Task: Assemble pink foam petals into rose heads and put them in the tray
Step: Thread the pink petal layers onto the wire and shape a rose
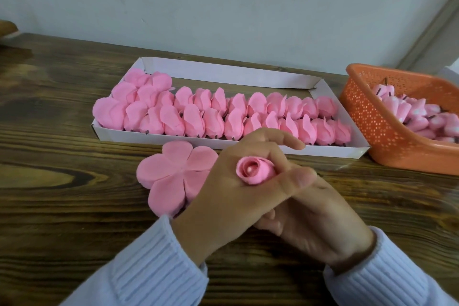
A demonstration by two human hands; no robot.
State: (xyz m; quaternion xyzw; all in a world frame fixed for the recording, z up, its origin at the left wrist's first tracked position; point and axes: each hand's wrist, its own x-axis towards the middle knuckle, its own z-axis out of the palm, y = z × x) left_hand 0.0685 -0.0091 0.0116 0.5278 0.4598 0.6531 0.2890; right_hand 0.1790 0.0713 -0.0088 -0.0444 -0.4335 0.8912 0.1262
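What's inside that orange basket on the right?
Pink foam buds with dark stems lie piled in the orange basket. Its near wall and the picture's edge hide the lower and farther ones.

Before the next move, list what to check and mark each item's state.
1. Grip on rose bud: ok, left hand curls round it, right hand thumb presses its side.
2. Next flat petal piece close by: ok, on the table beside the left hand.
3. Free room in tray: ok, back strip bare.
4. Stem end of the bud: cannot tell, hidden by the hands.
5. Supply in basket: ok, buds inside.
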